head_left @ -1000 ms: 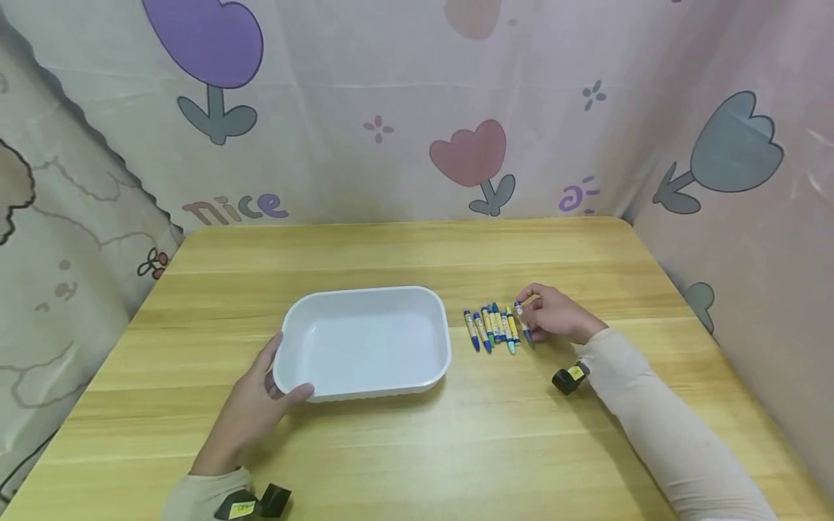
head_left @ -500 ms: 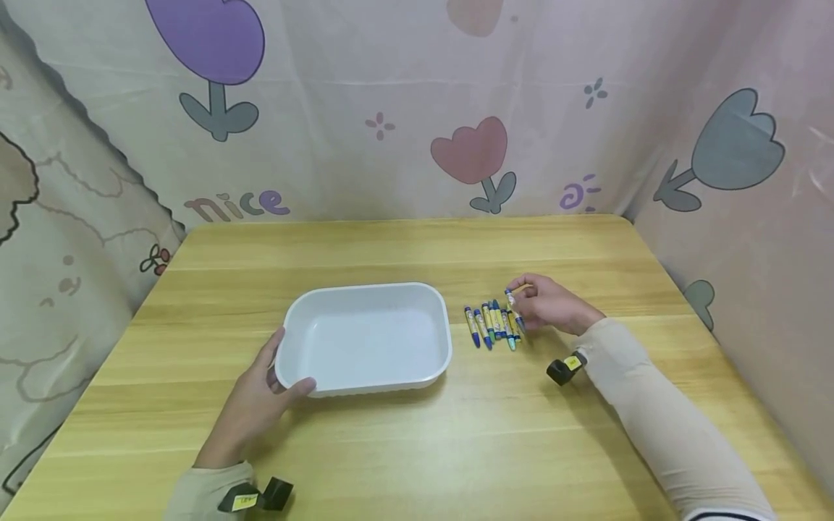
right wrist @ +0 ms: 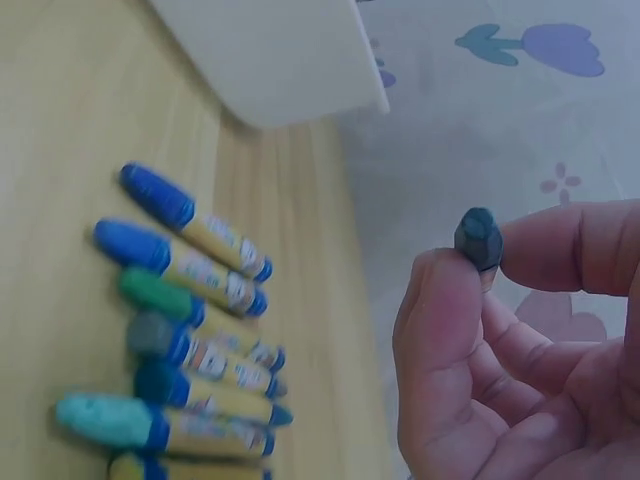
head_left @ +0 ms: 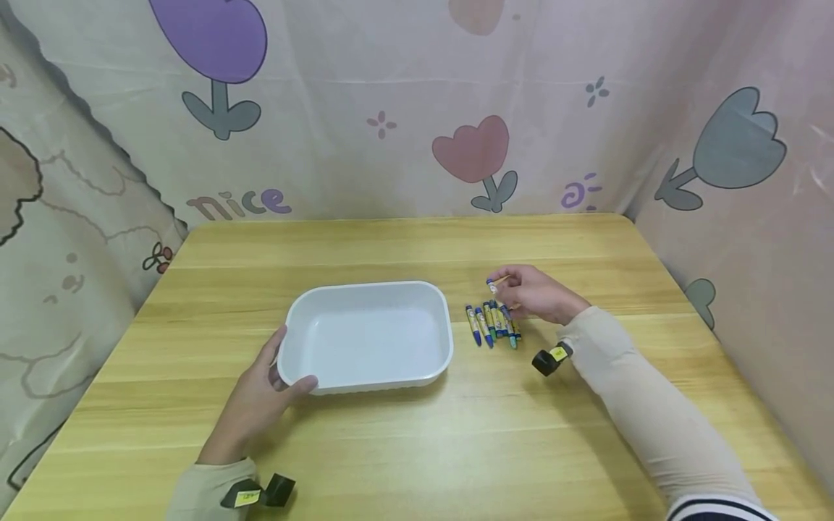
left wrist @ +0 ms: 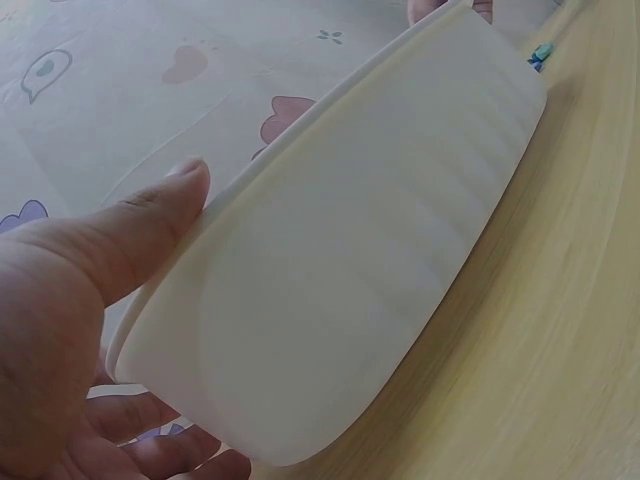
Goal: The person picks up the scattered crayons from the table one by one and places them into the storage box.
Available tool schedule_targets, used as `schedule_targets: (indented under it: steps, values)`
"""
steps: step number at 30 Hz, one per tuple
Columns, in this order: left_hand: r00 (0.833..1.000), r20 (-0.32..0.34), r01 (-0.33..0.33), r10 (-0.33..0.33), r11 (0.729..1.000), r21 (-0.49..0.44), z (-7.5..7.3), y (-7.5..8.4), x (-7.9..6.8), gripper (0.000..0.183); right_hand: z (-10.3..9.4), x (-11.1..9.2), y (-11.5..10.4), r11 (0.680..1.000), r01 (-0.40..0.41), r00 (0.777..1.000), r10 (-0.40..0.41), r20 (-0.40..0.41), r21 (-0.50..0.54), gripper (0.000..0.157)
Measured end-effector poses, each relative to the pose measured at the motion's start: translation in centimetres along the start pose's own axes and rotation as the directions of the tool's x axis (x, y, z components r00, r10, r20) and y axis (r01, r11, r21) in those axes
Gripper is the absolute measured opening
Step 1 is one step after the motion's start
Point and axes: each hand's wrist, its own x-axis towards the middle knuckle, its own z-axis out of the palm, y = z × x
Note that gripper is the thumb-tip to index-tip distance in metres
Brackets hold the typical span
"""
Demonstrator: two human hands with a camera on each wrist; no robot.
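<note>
A white rectangular tray (head_left: 368, 336) sits on the table, with nothing in it. My left hand (head_left: 257, 394) grips its left front corner, thumb on the rim and fingers round the outside wall, as the left wrist view also shows. To the right of the tray my right hand (head_left: 537, 293) pinches a dark-tipped crayon (right wrist: 479, 240) between thumb and forefinger, raised over the others. Below that hand lies a row of several crayons (head_left: 483, 327) in yellow wrappers, their tips blue, green, grey and turquoise (right wrist: 110, 420); the hand partly covers this row in the head view.
The wooden table (head_left: 417, 449) runs back to a flower-printed curtain (head_left: 339, 108), which also hangs along both sides. Each wrist carries a small black camera, one left (head_left: 279, 490) and one right (head_left: 547, 362).
My right hand has lifted the crayon from the right end of the row and moved it leftward and up over the others. The left hand keeps its grip on the tray.
</note>
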Motion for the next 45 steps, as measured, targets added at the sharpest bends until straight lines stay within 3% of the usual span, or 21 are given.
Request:
schedule_targets:
  steps: [25, 45]
  values:
    - [1.0, -0.003, -0.005, 0.005, 1.0, -0.008, 0.1, 0.0, 0.3, 0.106, 3.6, 2.0, -4.9, 0.995, 0.096, 0.993, -0.093, 0.077, -0.03, 0.041]
    - [1.0, 0.003, 0.007, -0.006, 0.999, -0.047, 0.2, -0.1, 0.0, 0.105, 5.8, 4.5, -7.1, 0.999, 0.049, 0.983, -0.05, 0.176, 0.009, 0.037]
